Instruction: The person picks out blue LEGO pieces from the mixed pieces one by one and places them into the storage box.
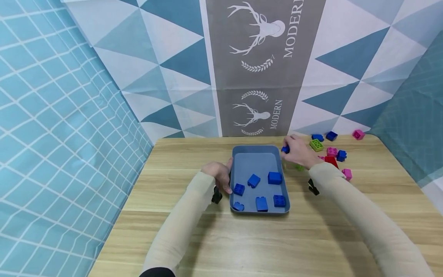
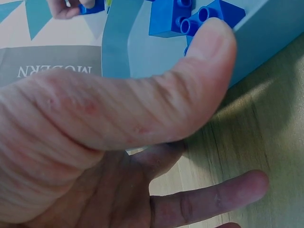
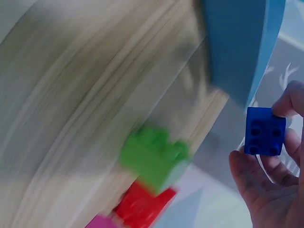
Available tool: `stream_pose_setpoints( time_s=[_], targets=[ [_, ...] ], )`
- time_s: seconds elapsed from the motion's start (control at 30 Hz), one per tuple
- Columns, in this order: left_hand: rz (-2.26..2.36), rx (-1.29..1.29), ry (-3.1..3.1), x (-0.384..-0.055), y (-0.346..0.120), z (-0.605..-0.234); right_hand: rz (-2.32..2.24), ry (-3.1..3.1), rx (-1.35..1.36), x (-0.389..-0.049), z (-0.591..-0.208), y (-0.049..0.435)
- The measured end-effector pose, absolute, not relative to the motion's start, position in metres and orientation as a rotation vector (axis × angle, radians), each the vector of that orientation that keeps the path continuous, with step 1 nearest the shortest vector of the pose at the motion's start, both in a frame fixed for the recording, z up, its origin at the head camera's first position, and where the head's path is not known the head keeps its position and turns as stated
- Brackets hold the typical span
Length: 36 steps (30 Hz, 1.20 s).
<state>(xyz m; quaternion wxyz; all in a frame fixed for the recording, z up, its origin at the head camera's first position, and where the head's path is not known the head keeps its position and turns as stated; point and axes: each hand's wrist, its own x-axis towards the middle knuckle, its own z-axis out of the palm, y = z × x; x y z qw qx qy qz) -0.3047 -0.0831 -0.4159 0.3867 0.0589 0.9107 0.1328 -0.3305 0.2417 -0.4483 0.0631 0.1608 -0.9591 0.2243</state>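
My right hand [image 1: 298, 151] pinches a blue toy building brick [image 3: 265, 131] between thumb and fingers. It is at the upper right corner of the grey-blue tray [image 1: 257, 161], and the brick's studs show in the right wrist view. At the tray's left side is my left hand [image 1: 219, 172], resting against the wall with the thumb [image 2: 209, 52] extended near the rim and the fingers loosely spread. Several blue bricks, among them one brick [image 1: 275, 178] at the right, lie apart inside the tray.
Right of the tray lie loose bricks: a lime green brick [image 1: 316, 145], a red brick [image 1: 331, 161], a pink brick [image 1: 358, 134] and a dark blue brick [image 1: 341, 156]. The wooden table [image 1: 242, 246] meets a patterned cloth [image 1: 180, 77] behind.
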Motion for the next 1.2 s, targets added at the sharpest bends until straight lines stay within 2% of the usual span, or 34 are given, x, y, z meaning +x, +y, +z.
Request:
stream_pose_setpoints(
  time_s=[0.67,1.2],
  targets=[
    [0.372,0.188,2.293,-0.307,-0.086,-0.416,0.479,-3.046,1.139,-0.329,-0.447,0.119],
    [0.369,0.179,2.301,-0.305,-0.085,-0.416,0.37,-2.955,1.289,-0.332,-0.46,0.091]
  ],
)
